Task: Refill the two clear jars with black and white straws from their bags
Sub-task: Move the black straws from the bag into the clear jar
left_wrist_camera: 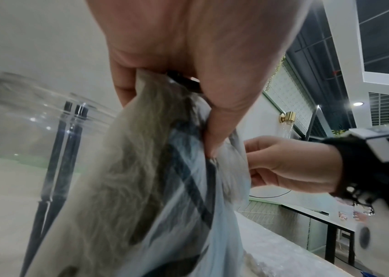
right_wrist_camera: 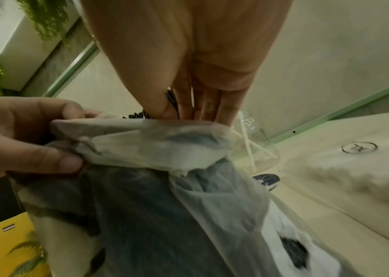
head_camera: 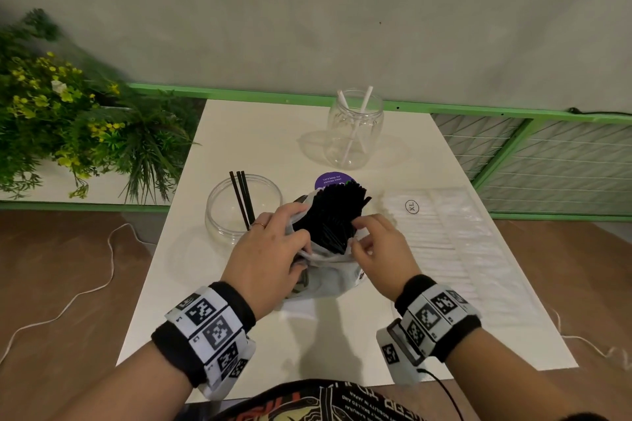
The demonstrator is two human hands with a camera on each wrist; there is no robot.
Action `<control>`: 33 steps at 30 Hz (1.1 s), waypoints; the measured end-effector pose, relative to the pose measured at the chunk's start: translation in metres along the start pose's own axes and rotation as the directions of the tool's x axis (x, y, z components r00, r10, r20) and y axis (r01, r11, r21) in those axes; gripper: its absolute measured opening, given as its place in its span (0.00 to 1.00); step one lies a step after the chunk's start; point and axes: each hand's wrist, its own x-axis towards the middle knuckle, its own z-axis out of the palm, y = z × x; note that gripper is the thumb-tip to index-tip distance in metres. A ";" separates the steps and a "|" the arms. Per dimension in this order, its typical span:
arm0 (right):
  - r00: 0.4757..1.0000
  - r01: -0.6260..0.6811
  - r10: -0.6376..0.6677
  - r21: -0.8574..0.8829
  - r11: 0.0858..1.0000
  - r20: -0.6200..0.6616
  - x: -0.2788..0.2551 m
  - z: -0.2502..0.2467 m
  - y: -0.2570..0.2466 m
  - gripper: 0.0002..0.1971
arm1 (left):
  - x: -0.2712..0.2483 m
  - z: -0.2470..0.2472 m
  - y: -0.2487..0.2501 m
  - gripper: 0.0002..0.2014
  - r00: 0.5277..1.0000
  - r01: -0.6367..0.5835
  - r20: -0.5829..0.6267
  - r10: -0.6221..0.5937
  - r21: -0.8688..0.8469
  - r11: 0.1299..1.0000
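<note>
A white plastic bag (head_camera: 326,275) stands at the middle of the white table (head_camera: 342,345), with a bundle of black straws (head_camera: 330,215) sticking out of its mouth. My left hand (head_camera: 273,249) grips the bag's left edge (left_wrist_camera: 141,116). My right hand (head_camera: 374,243) pinches the bag's right edge (right_wrist_camera: 165,135) beside the straws. Left of the bag stands a wide clear jar (head_camera: 239,207) holding three black straws (head_camera: 242,196). Farther back stands a taller clear jar (head_camera: 355,128) with two white straws (head_camera: 357,123). A flat bag of white straws (head_camera: 441,236) lies to the right.
A purple round lid or label (head_camera: 333,179) peeks out behind the black straws. Green plants (head_camera: 68,106) fill the left side beyond the table. A green rail (head_camera: 478,111) and mesh panel run along the back right. White cables lie on the brown floor (head_camera: 68,267).
</note>
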 end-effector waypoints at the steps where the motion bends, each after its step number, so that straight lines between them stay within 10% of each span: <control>1: 0.999 -0.031 0.032 -0.035 0.999 0.032 0.003 0.000 -0.002 0.14 | 0.001 0.000 0.000 0.13 1.000 -0.002 0.002 0.002 -0.001 1.000; 15: 0.950 -0.251 0.279 -0.186 0.950 0.143 0.031 0.003 -0.022 0.17 | 0.002 0.002 -0.004 0.13 0.998 -0.049 0.033 0.050 -0.016 0.999; 25: 0.966 -0.179 0.235 0.379 0.908 -0.107 0.026 -0.021 -0.016 0.04 | 0.006 0.003 -0.004 0.13 1.000 -0.009 -0.009 0.009 -0.010 1.000; 33: 0.984 0.057 -0.010 0.265 0.963 -0.175 0.030 -0.033 -0.013 0.21 | 0.007 0.002 -0.005 0.14 1.000 -0.020 -0.010 0.020 0.011 1.000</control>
